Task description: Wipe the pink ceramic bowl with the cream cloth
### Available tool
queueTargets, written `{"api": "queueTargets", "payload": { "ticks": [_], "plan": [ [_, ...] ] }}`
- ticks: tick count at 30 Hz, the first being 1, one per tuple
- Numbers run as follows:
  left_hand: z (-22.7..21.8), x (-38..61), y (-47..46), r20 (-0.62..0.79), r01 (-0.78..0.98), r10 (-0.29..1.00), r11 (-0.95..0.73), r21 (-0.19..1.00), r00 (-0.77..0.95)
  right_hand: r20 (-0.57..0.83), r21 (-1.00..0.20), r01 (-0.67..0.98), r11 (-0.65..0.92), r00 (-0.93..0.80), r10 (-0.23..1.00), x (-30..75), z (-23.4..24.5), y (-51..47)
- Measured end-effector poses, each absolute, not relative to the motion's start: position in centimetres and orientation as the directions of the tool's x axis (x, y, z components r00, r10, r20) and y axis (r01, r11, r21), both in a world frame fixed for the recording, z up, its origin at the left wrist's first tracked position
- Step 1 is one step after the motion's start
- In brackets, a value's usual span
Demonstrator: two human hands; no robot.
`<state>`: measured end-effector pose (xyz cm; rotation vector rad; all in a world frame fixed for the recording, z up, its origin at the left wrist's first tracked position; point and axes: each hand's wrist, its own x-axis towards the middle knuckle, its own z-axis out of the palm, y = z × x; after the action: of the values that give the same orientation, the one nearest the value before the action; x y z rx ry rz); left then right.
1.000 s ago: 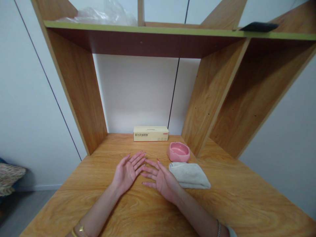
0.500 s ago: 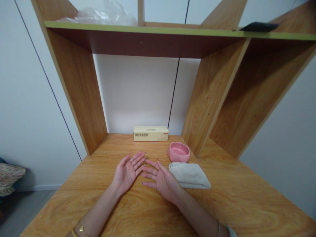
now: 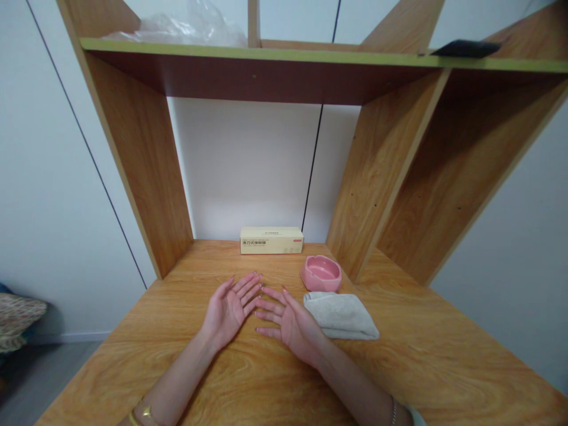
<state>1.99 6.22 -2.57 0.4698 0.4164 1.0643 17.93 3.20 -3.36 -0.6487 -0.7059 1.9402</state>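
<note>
My left hand [image 3: 231, 306] rests palm up over the wooden desk, fingers stretched out and nothing in it. Opposite it, my right hand [image 3: 290, 322] is also open and bare, its fingers spread toward the left fingertips. Just right of my right hand lies a folded grey cloth [image 3: 341, 316]. Behind the cloth sits a pink ashtray [image 3: 323, 275] with a many-sided rim. A long cream cling film box [image 3: 271, 241] with dark printed characters stands at the back, beyond my fingertips.
The wooden desk [image 3: 239, 378] runs under both arms. Upright panels [image 3: 142, 160] flank its back, and a shelf [image 3: 266, 53] crosses above. On the shelf lie clear plastic wrapping [image 3: 186, 26] and a flat black object [image 3: 465, 48]. Patterned fabric [image 3: 20, 316] shows at far left.
</note>
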Motion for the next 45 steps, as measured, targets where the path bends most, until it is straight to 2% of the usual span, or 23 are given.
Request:
{"api": "queueTargets", "payload": {
  "ticks": [45],
  "plan": [
    [-2.52, 2.00, 6.24, -0.110, -0.725, 0.901, 0.406, 0.556, 0.420, -0.150, -0.712, -0.584, -0.390, -0.416, 0.897, 17.92, -3.44, 3.30]
  ]
}}
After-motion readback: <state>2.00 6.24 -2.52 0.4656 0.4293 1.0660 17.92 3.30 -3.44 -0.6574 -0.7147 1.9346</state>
